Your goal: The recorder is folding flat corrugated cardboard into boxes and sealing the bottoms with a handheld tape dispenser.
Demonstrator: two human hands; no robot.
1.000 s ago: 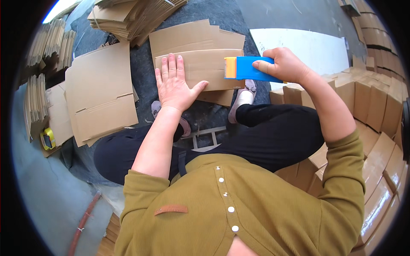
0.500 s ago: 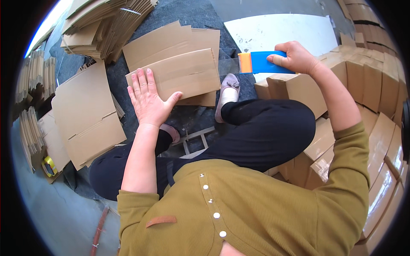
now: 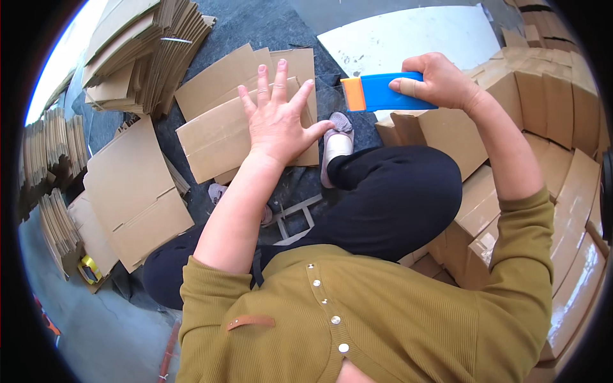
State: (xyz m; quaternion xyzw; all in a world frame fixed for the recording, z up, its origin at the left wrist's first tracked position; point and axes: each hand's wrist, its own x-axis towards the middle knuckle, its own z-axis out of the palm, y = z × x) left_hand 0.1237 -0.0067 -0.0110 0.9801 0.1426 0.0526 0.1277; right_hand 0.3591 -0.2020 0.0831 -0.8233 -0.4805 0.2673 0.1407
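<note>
1. Fingers (image 3: 265,86) of the left hand (image 3: 276,122) were spread wide and lay flat, palm down, on a folded cardboard sheet (image 3: 220,137); they pressed on it and held nothing.
2. Far to the left, bundles of flat cartons (image 3: 60,226) stood on edge, with a yellow tape roll (image 3: 89,269) on the floor near them, well apart from both hands.
3. Just right of those lay a larger flattened carton (image 3: 131,195), and above it a tall stack of flat cardboard (image 3: 143,57).
4. Under the left hand, the folded cardboard sheet sat on the dark floor mat (image 3: 268,29), on top of another sheet, in front of the person's knees and beside a pale shoe (image 3: 336,142).
5. That sheet looked light, stiff along its panels and ready to bend only at its creases; its surface seemed dry and not slippery. I judged it best taken by a long edge or a flap, since pinching mid-panel would likely buckle it.
6. Right of the shoe, the right hand (image 3: 440,80) was closed round the blue body of a tape dispenser (image 3: 383,92), thumb along its side, the orange end pointing left, raised above the sheet and not touching it.
7. At the far right, made-up cardboard boxes (image 3: 543,96) were stacked close beside the person's right arm.
</note>
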